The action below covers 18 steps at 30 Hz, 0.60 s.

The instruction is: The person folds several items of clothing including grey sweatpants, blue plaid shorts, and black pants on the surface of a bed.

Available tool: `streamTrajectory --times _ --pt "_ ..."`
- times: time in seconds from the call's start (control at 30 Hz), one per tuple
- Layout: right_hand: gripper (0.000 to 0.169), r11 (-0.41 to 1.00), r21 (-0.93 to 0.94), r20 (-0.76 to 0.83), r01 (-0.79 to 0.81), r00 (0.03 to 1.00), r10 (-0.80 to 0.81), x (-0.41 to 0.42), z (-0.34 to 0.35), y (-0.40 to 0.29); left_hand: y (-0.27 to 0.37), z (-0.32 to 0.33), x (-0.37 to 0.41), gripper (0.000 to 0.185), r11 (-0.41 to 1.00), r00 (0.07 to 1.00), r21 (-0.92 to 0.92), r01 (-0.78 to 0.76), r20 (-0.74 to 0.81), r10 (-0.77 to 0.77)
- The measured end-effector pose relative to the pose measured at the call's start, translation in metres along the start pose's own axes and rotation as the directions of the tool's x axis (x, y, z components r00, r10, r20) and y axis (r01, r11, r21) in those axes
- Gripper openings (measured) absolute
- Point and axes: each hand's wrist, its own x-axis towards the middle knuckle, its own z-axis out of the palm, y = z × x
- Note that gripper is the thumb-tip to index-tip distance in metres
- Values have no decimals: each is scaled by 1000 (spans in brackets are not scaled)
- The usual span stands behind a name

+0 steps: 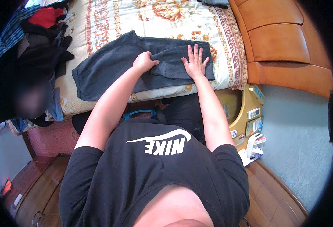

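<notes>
A dark grey garment (112, 65), seemingly trousers folded lengthwise, lies across the bed in front of me. Its banded end is at the left and its narrower part stretches to the right. My left hand (144, 61) is at the middle of the garment with its fingers curled, pinching a ridge of the cloth by the thumb. Near the right end, my right hand (195, 62) rests flat on the fabric, fingers spread. Creases run through the cloth between the two hands.
Under the garment is a floral bedspread (166, 27). Dark clothes (41, 54) are heaped at the left, with a red piece (45, 17) on top. A wooden headboard (280, 42) borders the right, above a yellow bedside cabinet (240, 122) bearing small boxes.
</notes>
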Motion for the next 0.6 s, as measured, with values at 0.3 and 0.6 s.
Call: streamTrajectory --times 0.3,0.6 --pt "80 999 27 45 35 998 -37 -33 -6 -99 -118 -95 -97 51 950 597 251 184 -796 95" --pt "75 997 -71 167 10 986 2 -42 8 -135 -226 -156 -115 68 516 840 -771 374 45 -540"
